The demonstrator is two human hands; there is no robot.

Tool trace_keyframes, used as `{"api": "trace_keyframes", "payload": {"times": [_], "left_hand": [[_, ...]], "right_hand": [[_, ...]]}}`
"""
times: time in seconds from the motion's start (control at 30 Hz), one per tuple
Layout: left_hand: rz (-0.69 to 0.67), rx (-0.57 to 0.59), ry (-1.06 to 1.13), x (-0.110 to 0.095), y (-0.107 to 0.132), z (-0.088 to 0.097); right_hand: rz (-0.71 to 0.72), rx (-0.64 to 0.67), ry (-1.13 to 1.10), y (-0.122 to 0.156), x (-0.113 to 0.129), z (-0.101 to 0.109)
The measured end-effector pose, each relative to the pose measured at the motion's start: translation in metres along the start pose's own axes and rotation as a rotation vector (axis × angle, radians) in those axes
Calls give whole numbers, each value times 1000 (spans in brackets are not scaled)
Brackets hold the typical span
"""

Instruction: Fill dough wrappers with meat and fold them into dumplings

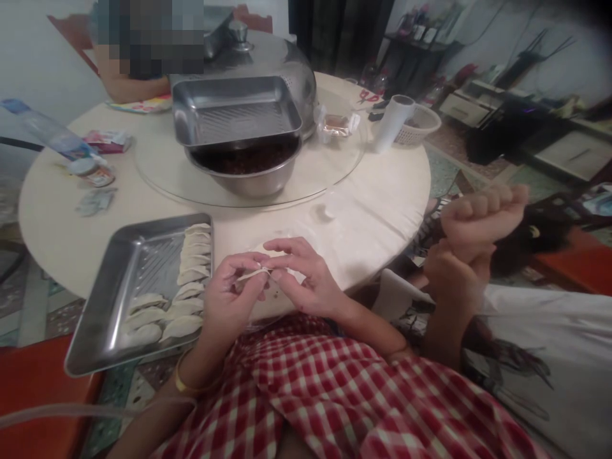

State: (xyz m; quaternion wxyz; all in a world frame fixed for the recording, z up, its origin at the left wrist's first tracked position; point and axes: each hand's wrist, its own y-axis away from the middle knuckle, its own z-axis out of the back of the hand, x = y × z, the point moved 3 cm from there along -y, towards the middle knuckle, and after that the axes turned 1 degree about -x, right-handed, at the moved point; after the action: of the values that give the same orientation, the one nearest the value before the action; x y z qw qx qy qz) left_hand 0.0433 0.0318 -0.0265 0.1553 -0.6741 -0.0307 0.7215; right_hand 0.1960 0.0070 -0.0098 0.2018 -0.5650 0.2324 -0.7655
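Between my two hands, above the near edge of the table, is a folded dumpling [253, 275] with a pale dough edge. My left hand [236, 287] is closed on it, thumb on the near side. The thumb and fingertips of my right hand [306, 277] pinch the dumpling's right end. Left of my hands a metal tray [138, 255] overhangs the table edge. Several finished dumplings [194, 258] lie in it, in a column along the right side and grouped at the near end.
A steel bowl of dark filling [248, 167] stands on the glass turntable [162, 185], an empty tray [236, 115] resting tilted on it. Behind is a large domed lid [282, 57]. A bottle [48, 127] is at left. Another person's hands [459, 255] are at right; another person sits opposite.
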Motion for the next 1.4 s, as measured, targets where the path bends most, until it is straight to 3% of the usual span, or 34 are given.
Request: {"api": "trace_keyframes", "payload": {"times": [0.3, 0.5, 0.67, 0.97, 1.2, 1.4], "left_hand": [[59, -36, -155, -6, 0, 1], [109, -131, 53, 7, 1, 4], [86, -86, 137, 8, -1, 3], [147, -45, 103, 8, -1, 2], [92, -7, 34, 5, -2, 0], [87, 44, -39, 7, -2, 1]], "right_hand": [[245, -147, 264, 5, 7, -4], [251, -262, 250, 9, 3, 12], [263, -197, 284, 10, -3, 10], [240, -110, 327, 6, -7, 16], [351, -35, 453, 6, -10, 16], [364, -28, 444, 5, -11, 15]]}}
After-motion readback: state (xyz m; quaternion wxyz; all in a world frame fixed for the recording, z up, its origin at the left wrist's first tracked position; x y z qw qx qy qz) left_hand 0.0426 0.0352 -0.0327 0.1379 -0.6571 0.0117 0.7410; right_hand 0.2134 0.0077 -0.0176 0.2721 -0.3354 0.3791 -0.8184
